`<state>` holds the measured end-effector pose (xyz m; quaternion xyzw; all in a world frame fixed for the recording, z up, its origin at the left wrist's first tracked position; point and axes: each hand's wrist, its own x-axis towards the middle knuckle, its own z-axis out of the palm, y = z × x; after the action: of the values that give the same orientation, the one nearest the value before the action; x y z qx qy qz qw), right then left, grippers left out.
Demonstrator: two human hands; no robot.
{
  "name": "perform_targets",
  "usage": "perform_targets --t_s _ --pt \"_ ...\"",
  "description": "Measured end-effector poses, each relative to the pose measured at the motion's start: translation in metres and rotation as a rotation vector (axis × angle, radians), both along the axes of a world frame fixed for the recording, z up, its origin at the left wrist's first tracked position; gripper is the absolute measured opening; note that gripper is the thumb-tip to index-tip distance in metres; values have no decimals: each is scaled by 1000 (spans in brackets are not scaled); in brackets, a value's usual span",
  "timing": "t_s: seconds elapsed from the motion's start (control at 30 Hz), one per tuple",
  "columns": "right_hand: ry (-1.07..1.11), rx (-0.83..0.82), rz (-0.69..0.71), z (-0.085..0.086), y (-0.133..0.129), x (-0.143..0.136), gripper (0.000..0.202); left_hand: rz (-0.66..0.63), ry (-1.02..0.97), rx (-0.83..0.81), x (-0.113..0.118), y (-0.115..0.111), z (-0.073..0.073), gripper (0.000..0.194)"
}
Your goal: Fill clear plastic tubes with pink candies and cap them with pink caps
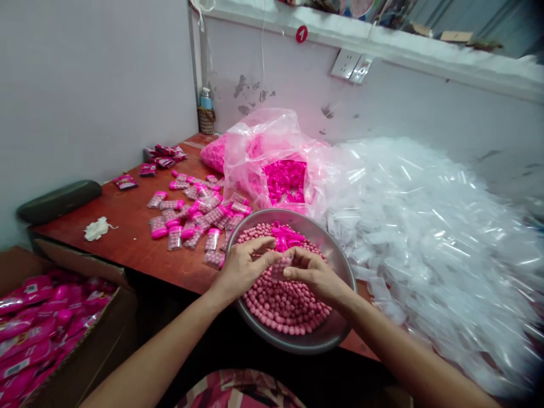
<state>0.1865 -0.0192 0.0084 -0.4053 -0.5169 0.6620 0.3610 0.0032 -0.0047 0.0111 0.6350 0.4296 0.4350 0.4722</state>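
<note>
A metal bowl (344,266) full of round pink balls (284,317) sits at the table's front edge, with several bright pink plastic caps (289,233) lying on the balls. Over the bowl, my right hand (312,276) pinches a small clear plastic container (280,267) that has pink balls inside. My left hand (244,266) is closed beside it, its index finger and thumb at a bright pink cap (280,244) just above the container. Whether the cap touches the container I cannot tell.
Filled containers with pink caps (204,212) lie in a pile behind the bowl at left. A plastic bag (263,127) of pink caps stands at the back. Clear empty containers (425,238) heap up on the right. A carton (85,351) of pink packets is at lower left.
</note>
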Motion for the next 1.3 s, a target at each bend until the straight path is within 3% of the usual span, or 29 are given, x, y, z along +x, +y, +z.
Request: perform_targets --t_s 0.1,0.2,0.4,0.5,0.6,0.67,0.8,0.9,0.97,1.17,1.3 --pt "39 36 -78 -4 -3 0 20 -154 4 -35 3 -3 3 29" --pt "-23 119 -86 -6 -6 1 21 -220 -19 -1 5 -4 4 23" --pt "-432 580 -100 9 -4 20 26 -209 37 10 5 -2 2 23" --pt "-604 788 43 20 -2 25 23 -267 43 21 6 -3 2 23" --pt "-706 889 207 29 1 23 19 -288 68 51 6 -5 2 22" --pt "-750 873 188 33 2 22 15 -231 92 65 6 -6 2 20" --pt "-770 681 -4 41 1 31 20 3 19 66 4 -5 -2 21" --pt "-872 525 132 39 1 44 26 116 -164 -12 4 -3 -6 25" --pt "-1001 516 193 31 4 49 25 116 -225 -55 4 -2 -7 27" --pt "-1282 568 -51 4 24 31 23 117 -224 -69 3 -3 -8 28" --pt "-1438 538 -27 0 36 11 32 95 -245 -76 3 -3 -9 29"
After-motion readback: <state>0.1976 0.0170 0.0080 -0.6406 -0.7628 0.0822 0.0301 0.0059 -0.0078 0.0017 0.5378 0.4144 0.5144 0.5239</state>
